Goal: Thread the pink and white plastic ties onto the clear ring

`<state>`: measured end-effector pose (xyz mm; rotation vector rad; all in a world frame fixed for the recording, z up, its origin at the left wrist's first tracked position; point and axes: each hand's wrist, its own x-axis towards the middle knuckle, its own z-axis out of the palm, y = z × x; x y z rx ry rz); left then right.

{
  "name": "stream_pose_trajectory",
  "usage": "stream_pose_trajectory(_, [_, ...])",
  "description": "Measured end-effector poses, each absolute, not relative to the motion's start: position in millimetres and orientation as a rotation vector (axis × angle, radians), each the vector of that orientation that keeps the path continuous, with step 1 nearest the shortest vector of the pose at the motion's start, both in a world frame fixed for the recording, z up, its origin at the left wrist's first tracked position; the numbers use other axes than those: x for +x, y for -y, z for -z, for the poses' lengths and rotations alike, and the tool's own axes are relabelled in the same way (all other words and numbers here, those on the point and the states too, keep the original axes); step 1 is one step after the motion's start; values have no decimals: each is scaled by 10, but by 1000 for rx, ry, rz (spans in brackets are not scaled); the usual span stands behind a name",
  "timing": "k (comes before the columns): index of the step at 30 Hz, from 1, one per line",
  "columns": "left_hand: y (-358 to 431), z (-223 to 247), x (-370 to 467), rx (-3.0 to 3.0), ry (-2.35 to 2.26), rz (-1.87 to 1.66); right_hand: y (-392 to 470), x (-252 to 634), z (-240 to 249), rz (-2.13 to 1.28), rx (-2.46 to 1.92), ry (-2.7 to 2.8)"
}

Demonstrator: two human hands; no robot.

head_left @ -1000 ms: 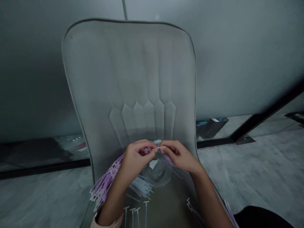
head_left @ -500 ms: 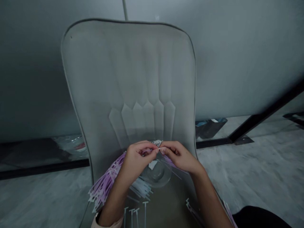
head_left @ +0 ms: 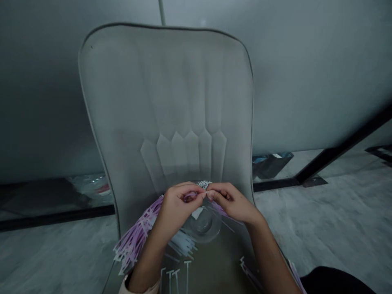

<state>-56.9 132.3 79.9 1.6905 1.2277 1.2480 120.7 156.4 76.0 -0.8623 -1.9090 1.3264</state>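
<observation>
Over a grey padded chair seat, my left hand [head_left: 180, 204] is closed in a pinch, with a thin purple plastic strip [head_left: 190, 196] curving inside its fingers. My right hand [head_left: 234, 202] pinches too, its fingertips meeting the left ones; the tiny pale bit between them is too small to make out. Below the hands sits a clear round dish [head_left: 203, 234] with a white scrap [head_left: 197, 212] on it. Small white pieces [head_left: 203, 185] are heaped just behind the fingertips. A bundle of purple strips with white T-shaped ends [head_left: 134, 241] lies beside my left forearm.
Pale strips [head_left: 182, 245] lie left of the dish, and several T-ended ones [head_left: 187, 271] lie near the front. More strips [head_left: 245, 265] are by my right forearm. The chair's backrest [head_left: 168, 90] rises behind. A dark bag [head_left: 271, 165] is on the floor to the right.
Almost nothing differs. Both hands keep the same pinch, with only a slight shift of the fingertips.
</observation>
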Motion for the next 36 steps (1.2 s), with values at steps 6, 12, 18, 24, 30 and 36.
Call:
stream_pose_trajectory(6, [-1323,-841,-583,1671,-1215,-1249,-1550,1187,-815,-1382,-828,1836])
stream_pose_trajectory(12, [-1315,-870,-618,1567,-1206,-1273,-1552,1186,-787,-1569,-743,1683])
stream_pose_trajectory(18, [-1318,-863,-600,1574,-1227,-1281,-1549,1163,-784,-1589,-765,1590])
stream_pose_trajectory(24, [-1320,-860,-569,1548,-1263,-1306,-1552,1154,-784,-1528,-805,1647])
stream_pose_trajectory(30, [-1322,-827,-554,1509,-1260,-1277,-1552,1171,-787,-1469,-808,1696])
stream_pose_trajectory(36, [-1326,-838,-563,1440,-1209,-1246,-1537,1170,-814,-1421,-819,1713])
